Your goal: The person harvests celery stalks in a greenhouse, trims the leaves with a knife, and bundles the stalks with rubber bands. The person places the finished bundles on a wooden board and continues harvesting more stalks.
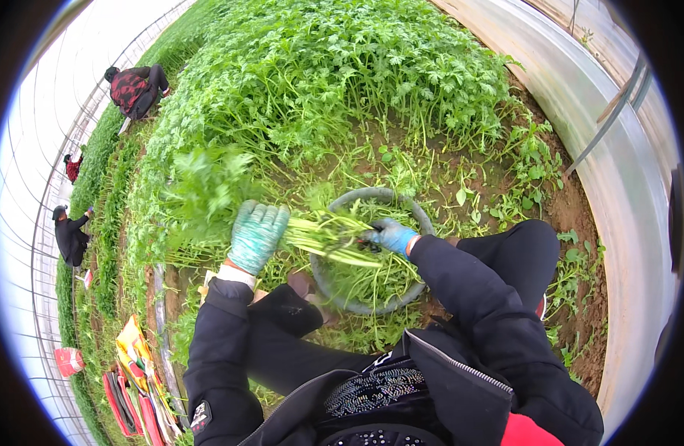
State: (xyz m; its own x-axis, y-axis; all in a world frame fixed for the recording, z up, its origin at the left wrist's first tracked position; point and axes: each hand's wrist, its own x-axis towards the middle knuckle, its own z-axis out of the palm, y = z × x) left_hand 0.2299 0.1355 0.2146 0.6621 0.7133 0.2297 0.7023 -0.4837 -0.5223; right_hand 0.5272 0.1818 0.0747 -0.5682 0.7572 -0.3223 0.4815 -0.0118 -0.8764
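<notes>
My left hand, in a green and white knit glove, grips a bunch of leafy greens around its stems. The bunch lies sideways, its blurred leafy tops to the left and pale stems to the right. My right hand, in a blue-grey glove, has its fingers closed at the stem ends. A small dark and red thing shows at those fingertips; I cannot tell what it is. Below both stems and hand stands a round grey tub between my legs, with loose green trimmings inside.
Dense leafy plants grow ahead. Plastic sheeting and a slanted metal pole run along the right. Three people crouch or work at the left, the nearest in a patterned jacket. Colourful bags lie at lower left.
</notes>
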